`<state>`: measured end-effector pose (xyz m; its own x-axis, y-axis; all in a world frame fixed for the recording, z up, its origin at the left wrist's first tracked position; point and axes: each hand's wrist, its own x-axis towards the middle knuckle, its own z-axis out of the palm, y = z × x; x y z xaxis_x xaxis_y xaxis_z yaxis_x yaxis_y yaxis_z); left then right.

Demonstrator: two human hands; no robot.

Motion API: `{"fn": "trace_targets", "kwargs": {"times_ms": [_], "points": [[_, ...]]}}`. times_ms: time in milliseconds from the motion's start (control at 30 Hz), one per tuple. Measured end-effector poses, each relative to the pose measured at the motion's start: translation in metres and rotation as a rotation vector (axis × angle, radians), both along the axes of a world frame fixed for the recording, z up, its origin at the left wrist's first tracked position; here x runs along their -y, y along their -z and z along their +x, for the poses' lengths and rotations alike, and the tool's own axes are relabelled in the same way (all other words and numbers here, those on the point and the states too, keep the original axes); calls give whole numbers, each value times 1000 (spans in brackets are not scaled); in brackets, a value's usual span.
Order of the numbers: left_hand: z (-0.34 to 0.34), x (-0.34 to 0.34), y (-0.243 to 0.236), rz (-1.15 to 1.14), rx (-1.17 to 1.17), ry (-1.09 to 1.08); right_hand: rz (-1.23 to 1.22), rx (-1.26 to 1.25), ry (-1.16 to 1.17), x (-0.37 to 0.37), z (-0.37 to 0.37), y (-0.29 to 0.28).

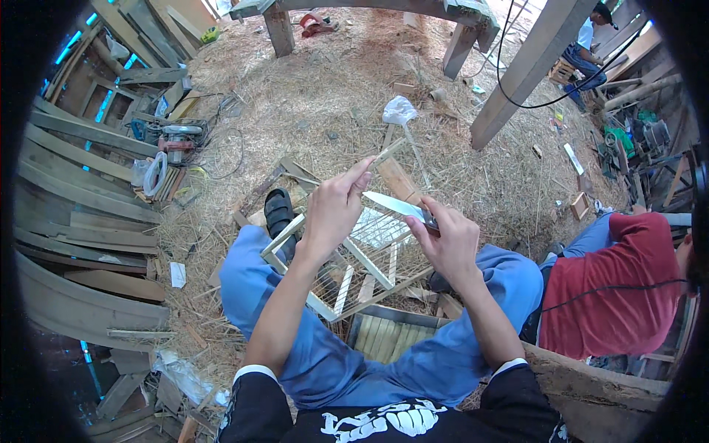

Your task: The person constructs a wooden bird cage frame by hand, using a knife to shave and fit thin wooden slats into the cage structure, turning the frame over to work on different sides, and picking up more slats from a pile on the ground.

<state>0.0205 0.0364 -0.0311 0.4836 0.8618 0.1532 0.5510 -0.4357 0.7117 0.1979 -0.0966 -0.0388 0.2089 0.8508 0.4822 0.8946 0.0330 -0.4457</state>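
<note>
Both of my hands are closed on things at the centre of the head view. My left hand point(334, 203) grips a thin pale strip of wood or bamboo point(386, 151), which slants up and to the right from my fingers. My right hand point(452, 240) holds a knife point(395, 204) with a dark handle, its pale blade pointing left toward my left fingers. Below them, between my knees, sits a light wooden frame point(367, 266) with many thin slats. A flat brown wooden piece point(395, 177) lies beyond the blade, and a board with pale planks point(386, 340) is under the frame.
A co-worker in a red shirt point(605, 280) sits close at my right; another person point(583, 55) is at the back right. Around are a wooden bench point(283, 33), a leaning post point(521, 77), planks point(96, 236), a power saw point(177, 140) with cables and a white bag point(399, 111).
</note>
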Motion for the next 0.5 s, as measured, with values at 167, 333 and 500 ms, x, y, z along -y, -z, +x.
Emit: {"fn": "trace_targets", "kwargs": {"times_ms": [167, 333, 500], "points": [[1, -1, 5, 46, 59, -6, -108, 4, 38, 1, -4, -6], [2, -1, 3, 9, 52, -6, -82, 44, 40, 1, -1, -1], [0, -3, 1, 27, 89, -15, -63, 18, 49, 0, -1, 1]]}}
